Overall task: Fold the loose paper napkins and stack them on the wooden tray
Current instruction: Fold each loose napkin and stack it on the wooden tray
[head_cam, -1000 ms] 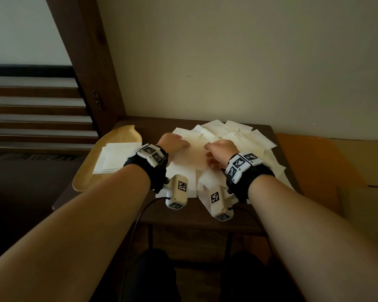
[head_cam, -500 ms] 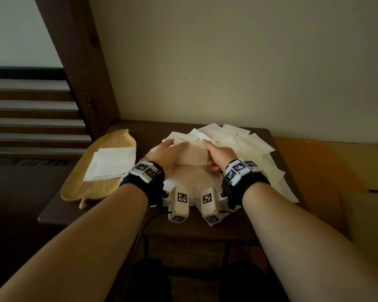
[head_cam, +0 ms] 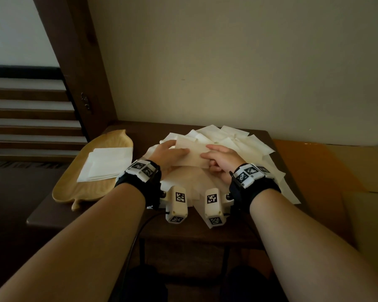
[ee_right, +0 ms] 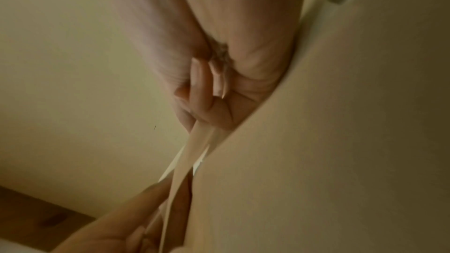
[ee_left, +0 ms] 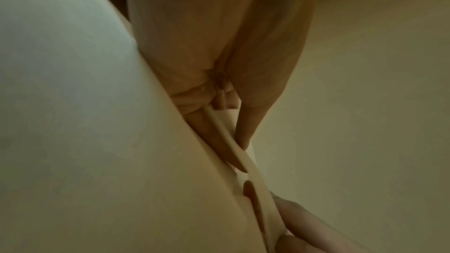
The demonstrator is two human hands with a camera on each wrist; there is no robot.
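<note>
A half-folded paper napkin [head_cam: 191, 154] hangs just above the pile of loose white napkins [head_cam: 244, 144] on the dark table. My left hand [head_cam: 172, 152] pinches its left end, thumb on top. My right hand [head_cam: 214, 154] pinches its right end. In the left wrist view the napkin's edge [ee_left: 233, 143] runs between thumb and fingers. In the right wrist view the doubled layers [ee_right: 194, 145] leave my curled fingers toward the other hand. The leaf-shaped wooden tray [head_cam: 75, 184] lies at the left and bears a stack of folded napkins [head_cam: 107, 164].
The small dark table [head_cam: 140, 223] stands against a plain wall. A dark wooden post [head_cam: 83, 68] and stair steps [head_cam: 31, 120] are at the left. Flat cardboard [head_cam: 327, 168] lies to the right of the table. The tray overhangs the table's left edge.
Both hands pressed flat on the pile a second ago. They have since lifted one napkin off it, doubled over, and now hold it between them slightly higher.
</note>
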